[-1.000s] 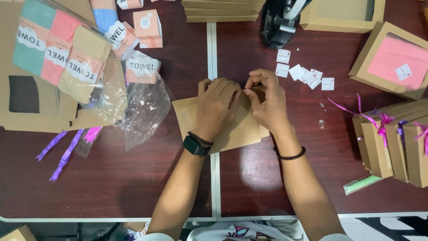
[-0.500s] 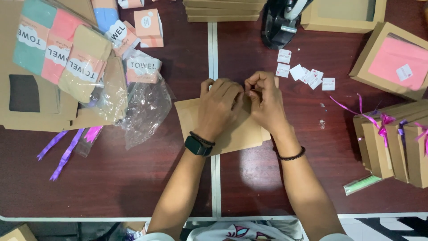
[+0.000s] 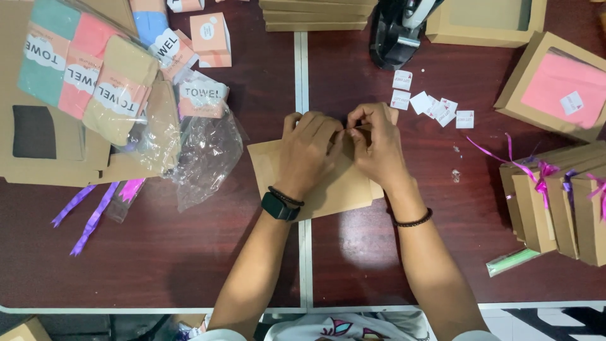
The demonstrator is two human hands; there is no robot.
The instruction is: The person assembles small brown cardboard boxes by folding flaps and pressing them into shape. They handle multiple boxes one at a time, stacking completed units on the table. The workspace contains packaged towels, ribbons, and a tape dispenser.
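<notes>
On the dark red-brown tabletop (image 3: 189,265), at centre, lies a flat brown cardboard box blank (image 3: 334,186), partly under both hands. At 3 o'clock stands a row of finished brown boxes tied with magenta ribbon (image 3: 555,202); at 1 o'clock, an open brown window box with pink cloth inside (image 3: 555,85). At 10 o'clock, a heap of folded pastel towels with paper bands (image 3: 88,76) rests on flat cardboard, with crumpled clear plastic wrap (image 3: 202,158) beside it. At 12 o'clock sits a black tape dispenser (image 3: 398,31), with small white square stickers (image 3: 435,107) scattered just below it.

Left hand (image 3: 309,151): curled, fingers pressing down on the blank's upper edge. Right hand (image 3: 375,142): thumb and forefinger pinched together at the same edge; whether they hold a sticker or only a cardboard flap, I cannot tell.

Progress, as a judgement: several boxes are packed and ribboned; this one is still flat, unfilled, untied. Towels and loose purple ribbons (image 3: 88,211) at 8 o'clock remain unused.
</notes>
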